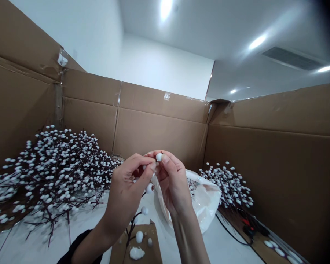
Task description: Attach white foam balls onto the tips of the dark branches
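Cardboard walls around hands, branches, bag

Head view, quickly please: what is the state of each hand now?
Left hand: closed in a pinch; what it holds cannot be told.
Right hand: closed, holding a white ball.

Through the head camera I've got both hands close together, fingertips nearly meeting! The right hand pinches a white ball between thumb and finger, and I see the left hand pinching the berry branch. Below, on a cardboard piece, sits a white blob. Big pile of berry stems on my left, smaller bunch right, plastic bag between, cardboard walls around!
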`<state>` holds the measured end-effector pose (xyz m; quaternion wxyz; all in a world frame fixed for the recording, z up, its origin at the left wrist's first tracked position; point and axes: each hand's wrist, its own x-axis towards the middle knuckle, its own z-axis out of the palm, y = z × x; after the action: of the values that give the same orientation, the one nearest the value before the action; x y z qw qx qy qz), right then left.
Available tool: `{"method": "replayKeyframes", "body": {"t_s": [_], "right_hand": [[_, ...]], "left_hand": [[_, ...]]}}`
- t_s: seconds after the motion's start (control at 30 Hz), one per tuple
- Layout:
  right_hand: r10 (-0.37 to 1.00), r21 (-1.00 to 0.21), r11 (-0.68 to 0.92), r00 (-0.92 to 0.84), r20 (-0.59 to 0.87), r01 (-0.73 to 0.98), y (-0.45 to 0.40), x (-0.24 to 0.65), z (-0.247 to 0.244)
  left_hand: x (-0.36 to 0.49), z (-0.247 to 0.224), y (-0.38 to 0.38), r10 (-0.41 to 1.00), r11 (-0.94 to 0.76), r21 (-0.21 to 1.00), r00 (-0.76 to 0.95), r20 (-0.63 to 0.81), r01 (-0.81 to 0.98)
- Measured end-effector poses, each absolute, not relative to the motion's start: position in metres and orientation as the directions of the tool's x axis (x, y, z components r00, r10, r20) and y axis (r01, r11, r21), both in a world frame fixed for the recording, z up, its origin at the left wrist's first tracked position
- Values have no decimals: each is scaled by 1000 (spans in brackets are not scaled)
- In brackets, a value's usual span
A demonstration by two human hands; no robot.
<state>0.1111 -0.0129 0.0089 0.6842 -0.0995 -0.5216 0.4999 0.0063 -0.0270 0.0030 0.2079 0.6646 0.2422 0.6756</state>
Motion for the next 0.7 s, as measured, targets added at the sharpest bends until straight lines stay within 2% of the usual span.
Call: {"method": "replayKeyframes", "body": {"t_s": [0.7], "right_hand": [[768,-655,507,-50,638,-560,-11,109,8]], "left_hand": [[4,4,-29,624,-776,626,-52,780,79]]}}
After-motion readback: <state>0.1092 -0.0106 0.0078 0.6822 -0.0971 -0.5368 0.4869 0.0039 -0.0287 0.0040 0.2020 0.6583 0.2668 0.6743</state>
